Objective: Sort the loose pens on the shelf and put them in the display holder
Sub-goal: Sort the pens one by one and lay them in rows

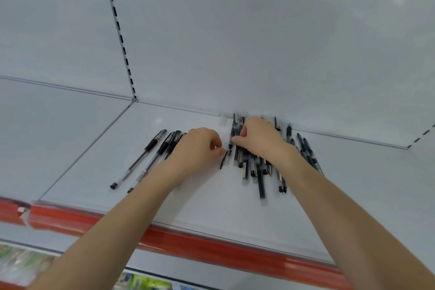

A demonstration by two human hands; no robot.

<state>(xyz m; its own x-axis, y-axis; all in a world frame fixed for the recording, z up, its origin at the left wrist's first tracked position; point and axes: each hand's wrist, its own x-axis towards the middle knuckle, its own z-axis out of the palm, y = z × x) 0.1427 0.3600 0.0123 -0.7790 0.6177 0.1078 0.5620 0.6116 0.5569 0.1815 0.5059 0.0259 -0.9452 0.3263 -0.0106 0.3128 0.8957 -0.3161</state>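
Several black and clear pens lie in a loose pile (259,172) on the white shelf (193,198), under and around my right hand (257,139). Its thumb and forefinger pinch one dark pen (232,130) at the pile's left edge. A smaller group of pens (150,155) lies side by side further left. My left hand (196,148) rests over the right side of that group with its fingers curled. Its thumb tip is just beside a short clear pen (225,159); whether it touches or holds anything is hidden. A blurred clear piece (223,118) sits against the back wall.
The shelf has a red front strip (211,245) and a white back panel (235,42) with a slotted upright (120,33). Another shelf bay lies to the left (58,129). Coloured goods (141,282) show on the shelf below.
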